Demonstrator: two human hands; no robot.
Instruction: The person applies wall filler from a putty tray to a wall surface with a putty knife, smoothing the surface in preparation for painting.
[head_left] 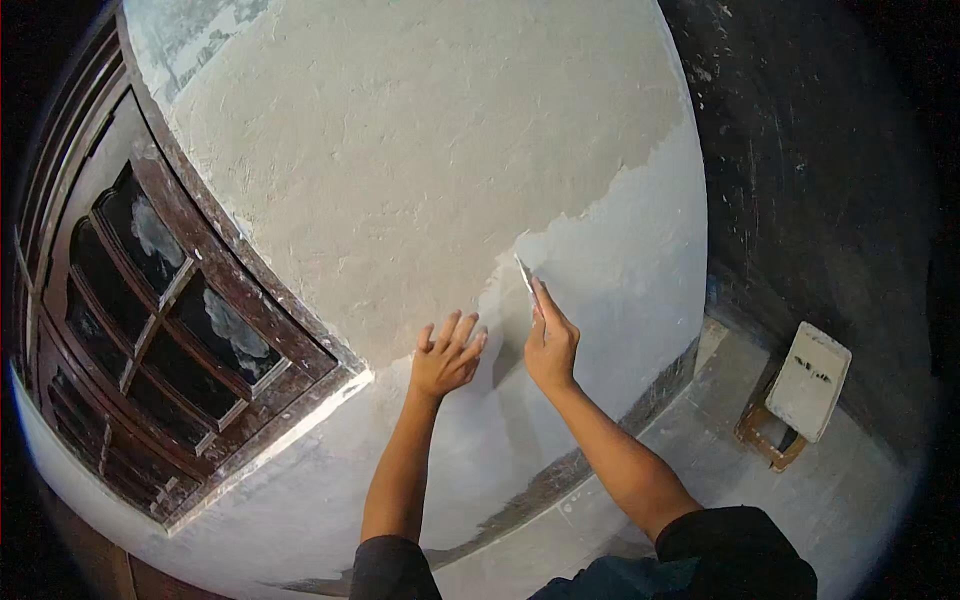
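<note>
My right hand [552, 342] is closed around a putty knife [525, 272], seen nearly edge-on, its thin blade against the wall. The blade sits at the ragged lower edge of a beige plaster coat [420, 170], where the paler wall surface [640, 260] begins. My left hand [447, 355] is open with fingers spread, at the wall near the coat's lower edge, and nothing is in it. Most of the putty knife's handle is hidden inside my right hand.
A dark brown wooden window [175, 300] with glass panes and a pale sill [270, 450] is at left. A small wooden stool [770, 425] with a smeared whitish top [810, 380] stands on the floor at right, beside a dark wall [800, 150].
</note>
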